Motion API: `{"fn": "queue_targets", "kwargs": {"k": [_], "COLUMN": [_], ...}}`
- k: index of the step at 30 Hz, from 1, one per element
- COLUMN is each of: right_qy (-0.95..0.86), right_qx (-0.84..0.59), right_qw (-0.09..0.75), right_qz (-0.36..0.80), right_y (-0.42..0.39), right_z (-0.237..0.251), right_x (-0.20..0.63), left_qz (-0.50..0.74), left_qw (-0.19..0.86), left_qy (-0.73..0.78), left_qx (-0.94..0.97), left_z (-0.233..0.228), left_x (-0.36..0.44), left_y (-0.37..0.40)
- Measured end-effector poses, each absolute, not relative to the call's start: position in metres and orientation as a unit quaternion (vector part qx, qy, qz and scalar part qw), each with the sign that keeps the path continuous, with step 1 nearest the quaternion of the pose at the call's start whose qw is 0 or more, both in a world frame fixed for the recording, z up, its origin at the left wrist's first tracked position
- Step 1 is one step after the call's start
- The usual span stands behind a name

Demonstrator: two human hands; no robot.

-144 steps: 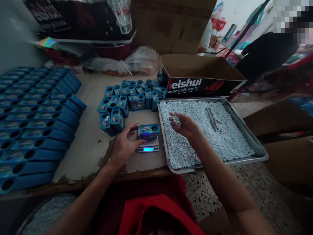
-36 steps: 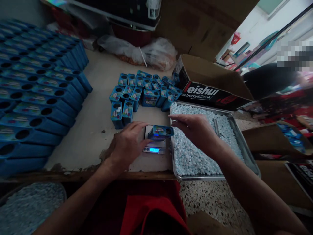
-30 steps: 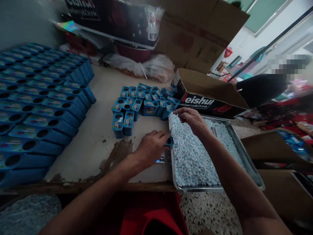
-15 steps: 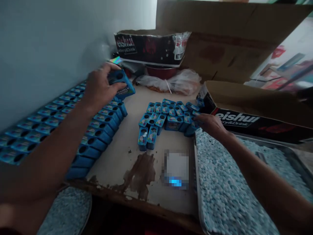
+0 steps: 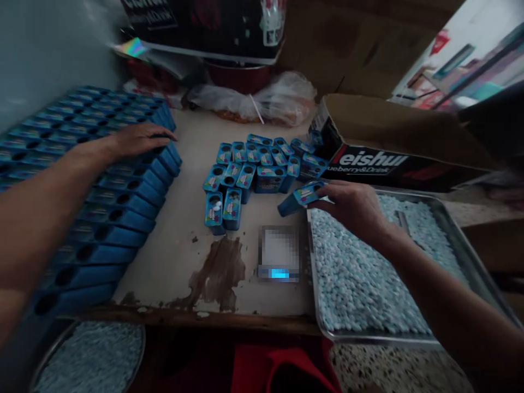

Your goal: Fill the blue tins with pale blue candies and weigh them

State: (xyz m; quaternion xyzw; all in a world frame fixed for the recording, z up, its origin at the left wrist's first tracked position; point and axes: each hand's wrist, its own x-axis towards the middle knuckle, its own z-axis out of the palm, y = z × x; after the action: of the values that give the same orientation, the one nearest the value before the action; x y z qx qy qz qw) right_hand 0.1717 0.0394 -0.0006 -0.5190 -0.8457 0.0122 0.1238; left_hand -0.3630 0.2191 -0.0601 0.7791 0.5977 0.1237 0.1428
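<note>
Nearest, below the counter (image 5: 176,273) edge: a round pan of pale pellets (image 5: 92,360) at lower left, red cloth (image 5: 278,368) at centre.

On the counter's near right, a metal tray (image 5: 462,245) filled with pale blue-white pellets, overhanging the edge. Just left of it a small scale (image 5: 279,256), display lit blue, nothing on its platform. A brown stain (image 5: 219,273) lies beside the scale.

Right hand (image 5: 354,204) above the tray's far left corner, fingers closed on one blue tin (image 5: 301,197), held tilted and clear of the counter, between the scale and the loose cluster.

Loose cluster of open blue tins (image 5: 257,169) stands mid-counter, just beyond the held tin; one near tin shows a white piece in its hole.

Left side: stacked rows of blue tins (image 5: 98,196), holes facing up. Left hand (image 5: 137,139) rests flat on the far end of these rows, fingers spread, palm down, gripping nothing.

Farther back: an open cardboard box (image 5: 388,147) with a dark printed side behind the tray; a clear plastic bag (image 5: 262,101); more cartons (image 5: 335,38) against the wall.
</note>
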Motion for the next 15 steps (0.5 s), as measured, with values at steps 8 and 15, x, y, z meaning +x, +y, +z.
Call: {"fn": "queue_targets", "kwargs": {"k": [8,15], "right_qy": [-0.833,-0.800], "right_qx": [-0.552,-0.590], "right_qw": [0.027,0.079], "right_qz": [0.034,0.072], "right_y": [-0.054,-0.066], "right_z": [-0.018,-0.004], "right_x": [0.129,0.142], "left_qz": [0.126,0.156], "left_qw": [0.073,-0.014], "left_qy": [0.654,0.653], "left_qx": [0.742,0.741], "left_z": [-0.057,-0.028], "left_x": [-0.326,-0.324], "left_y": [0.179,0.156]}}
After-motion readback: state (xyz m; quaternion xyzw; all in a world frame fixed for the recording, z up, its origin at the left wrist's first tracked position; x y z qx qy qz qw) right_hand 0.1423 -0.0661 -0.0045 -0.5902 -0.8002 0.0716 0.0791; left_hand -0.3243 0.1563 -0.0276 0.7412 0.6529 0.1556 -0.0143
